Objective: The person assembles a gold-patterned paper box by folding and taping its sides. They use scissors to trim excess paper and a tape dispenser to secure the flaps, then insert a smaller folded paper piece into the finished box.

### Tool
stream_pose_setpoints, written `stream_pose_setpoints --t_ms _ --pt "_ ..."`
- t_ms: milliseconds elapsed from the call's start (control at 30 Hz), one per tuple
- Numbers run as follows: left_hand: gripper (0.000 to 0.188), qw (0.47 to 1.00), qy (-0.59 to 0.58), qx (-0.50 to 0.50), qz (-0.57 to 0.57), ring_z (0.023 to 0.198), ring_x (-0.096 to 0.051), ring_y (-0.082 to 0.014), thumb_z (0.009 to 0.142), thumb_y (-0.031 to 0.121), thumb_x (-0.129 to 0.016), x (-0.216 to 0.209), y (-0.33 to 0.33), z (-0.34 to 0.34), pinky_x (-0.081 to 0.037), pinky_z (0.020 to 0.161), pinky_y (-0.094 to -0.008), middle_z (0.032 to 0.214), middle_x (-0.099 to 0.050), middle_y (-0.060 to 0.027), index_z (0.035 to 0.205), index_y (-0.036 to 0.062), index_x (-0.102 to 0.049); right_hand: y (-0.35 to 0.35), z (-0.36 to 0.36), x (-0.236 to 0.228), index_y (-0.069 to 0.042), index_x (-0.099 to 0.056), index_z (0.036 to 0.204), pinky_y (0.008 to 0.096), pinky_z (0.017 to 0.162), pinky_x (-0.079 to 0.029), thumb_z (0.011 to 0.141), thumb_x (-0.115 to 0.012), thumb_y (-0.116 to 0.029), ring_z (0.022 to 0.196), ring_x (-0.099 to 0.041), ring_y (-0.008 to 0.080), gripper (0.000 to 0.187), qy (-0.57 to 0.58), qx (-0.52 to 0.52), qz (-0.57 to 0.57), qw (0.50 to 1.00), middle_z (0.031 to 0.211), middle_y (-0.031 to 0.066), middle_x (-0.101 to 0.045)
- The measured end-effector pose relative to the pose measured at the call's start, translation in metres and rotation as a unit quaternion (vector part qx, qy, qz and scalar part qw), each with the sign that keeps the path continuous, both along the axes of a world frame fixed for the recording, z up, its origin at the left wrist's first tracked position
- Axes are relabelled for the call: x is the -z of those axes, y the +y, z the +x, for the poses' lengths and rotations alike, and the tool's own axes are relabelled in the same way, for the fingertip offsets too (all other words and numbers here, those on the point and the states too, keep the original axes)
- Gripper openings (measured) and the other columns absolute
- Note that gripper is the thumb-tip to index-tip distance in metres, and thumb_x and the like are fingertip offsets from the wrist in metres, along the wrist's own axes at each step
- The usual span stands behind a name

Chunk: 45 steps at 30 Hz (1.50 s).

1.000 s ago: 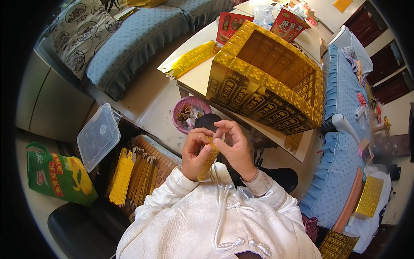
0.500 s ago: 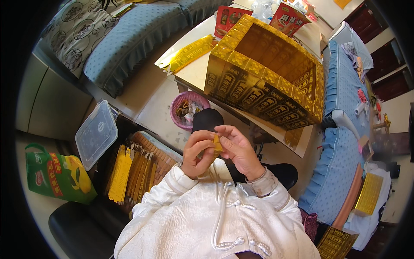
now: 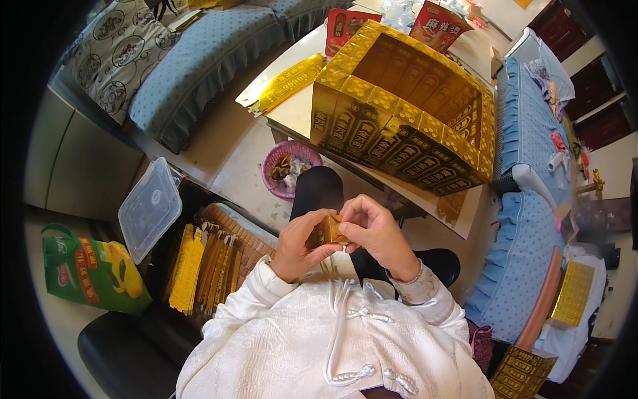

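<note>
Over the lap, both hands — left hand (image 3: 302, 247) and right hand (image 3: 377, 234) — pinch together on a small gold folded paper (image 3: 327, 232) (fingertip grip suits creasing), with the big gold paper structure (image 3: 399, 120) on the table (image 3: 292, 113) ahead.

Packages around a low table, seen from above

A green bag (image 3: 90, 272) with yellow and red print lies at lower left; a clear plastic lidded box (image 3: 150, 209) sits just right of it. Two red packets (image 3: 345, 23) stand at top centre beside a third red packet (image 3: 437, 20). A gold printed box (image 3: 524, 372) shows at the lower right edge.
</note>
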State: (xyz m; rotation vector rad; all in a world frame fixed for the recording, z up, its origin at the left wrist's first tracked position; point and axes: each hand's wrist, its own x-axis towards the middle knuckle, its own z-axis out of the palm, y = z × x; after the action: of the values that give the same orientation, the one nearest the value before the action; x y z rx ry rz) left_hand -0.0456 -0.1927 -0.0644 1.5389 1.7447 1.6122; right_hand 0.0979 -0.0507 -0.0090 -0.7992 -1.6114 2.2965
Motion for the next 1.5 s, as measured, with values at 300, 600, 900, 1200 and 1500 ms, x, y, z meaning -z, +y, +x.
stream_pose_setpoints --t_ms 300,600,900,1200,1500 --pt "0.070 0.999 0.034 0.015 0.035 0.096 -0.074 -0.0330 0.077 0.040 -0.091 -0.021 -0.001 -0.004 -0.058 0.082 -0.0390 0.114 -0.075 -0.0145 0.129 0.0009 -0.066 -0.006 0.009 -0.012 -0.002 -0.056 0.109 0.0243 0.070 -0.061 0.100 -0.066 -0.005 0.092 -0.065 0.0093 0.013 0.087 -0.017 0.044 0.995 0.121 0.0058 -0.056" --pt "0.043 0.908 0.387 0.089 0.133 0.134 -0.064 -0.0270 0.092 0.020 -0.076 -0.048 -0.011 -0.004 -0.049 0.113 -0.0419 0.137 -0.070 -0.0093 0.133 0.0118 -0.067 0.011 0.007 0.016 -0.001 -0.046 0.150 0.0313 0.104 -0.051 0.108 -0.060 -0.044 0.121 -0.061 0.0148 0.061 0.074 -0.121 -0.144 0.979 0.135 0.0092 -0.060" --pt "0.067 0.980 0.172 -0.087 0.058 0.157 -0.035 -0.0340 0.092 0.004 -0.058 -0.002 -0.042 -0.023 -0.020 0.130 -0.0481 0.166 -0.040 -0.0198 0.157 0.0090 -0.047 0.018 -0.021 0.072 -0.010 -0.040 0.157 0.0362 0.117 -0.042 0.101 -0.068 -0.005 0.138 -0.053 0.0176 0.062 0.130 -0.175 -0.044 0.975 0.146 0.0070 -0.057" --pt "0.067 0.910 -0.413 0.011 0.040 0.151 -0.042 -0.0246 0.111 0.042 -0.047 -0.012 -0.019 -0.022 -0.025 0.127 -0.0403 0.161 -0.047 -0.0147 0.160 -0.0019 -0.039 -0.008 -0.027 0.134 -0.013 -0.039 0.159 0.0339 0.114 -0.043 0.091 -0.061 0.012 0.132 -0.054 0.0185 0.076 0.050 -0.152 0.124 0.979 0.150 0.0078 -0.049" --pt "0.043 0.872 -0.479 0.090 -0.049 0.135 -0.056 -0.0197 0.107 0.030 -0.060 -0.007 -0.017 -0.015 -0.038 0.118 -0.0367 0.151 -0.058 -0.0122 0.142 0.0046 -0.057 -0.013 -0.018 0.143 -0.009 -0.045 0.152 0.0433 0.117 -0.041 0.087 -0.066 0.007 0.138 -0.051 0.0376 0.071 0.021 -0.140 0.311 0.940 0.142 0.0165 -0.054"
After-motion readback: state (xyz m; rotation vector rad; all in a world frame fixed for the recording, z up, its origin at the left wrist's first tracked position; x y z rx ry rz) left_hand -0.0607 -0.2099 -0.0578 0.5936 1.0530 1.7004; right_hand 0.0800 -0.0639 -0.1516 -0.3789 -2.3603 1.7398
